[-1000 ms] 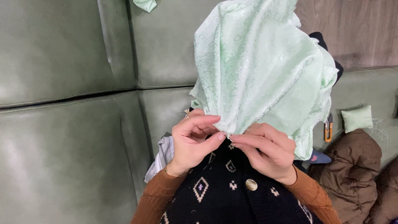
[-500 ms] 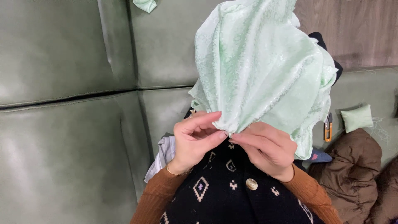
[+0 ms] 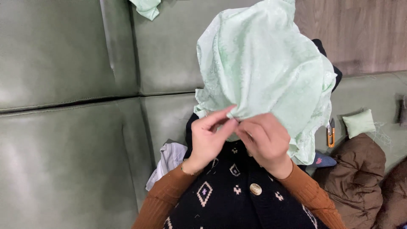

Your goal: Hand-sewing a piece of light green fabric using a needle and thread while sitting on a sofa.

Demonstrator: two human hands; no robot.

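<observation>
A large pale green patterned cloth hangs bunched in front of me, over my lap. My left hand pinches its lower edge between thumb and forefinger. My right hand grips the same edge right beside it, fingers curled; the two hands touch. What lies between the fingertips is too small to make out. Below the hands are my orange sleeves and a black knitted garment with diamond motifs and a round button.
I sit on a green leather sofa. A small green cushion and orange-handled snips lie at the right, by a brown quilted garment. A white cloth sits by my left arm, a green scrap at the top.
The cloth has shifted slightly and both hands have closed tighter together on its lower edge; the left forefinger now stretches toward the right hand.
</observation>
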